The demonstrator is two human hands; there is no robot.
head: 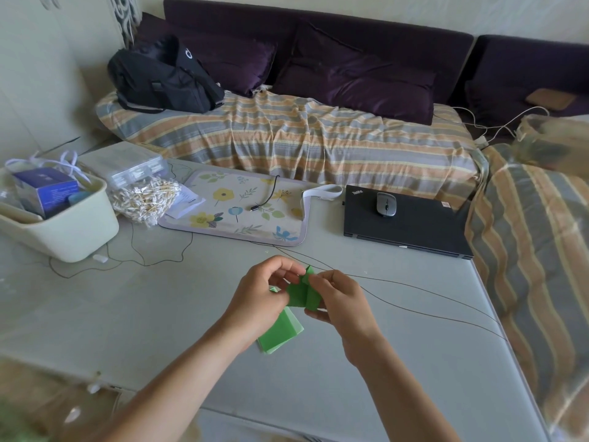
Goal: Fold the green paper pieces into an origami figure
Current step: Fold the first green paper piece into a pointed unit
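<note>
Pinching green paper between 2 hands

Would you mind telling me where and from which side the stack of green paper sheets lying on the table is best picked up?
Probably by its near corner, coming from the person's side. The stack of green paper sheets lies flat, its far end under the hands, while its near edges are bare and slightly fanned, so a fingertip can get under them.

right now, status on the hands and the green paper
Left hand and right hand both pinching the folded green piece above the table. Spare green sheets lying underneath. Thin black cable close by, not obstructing.
</note>
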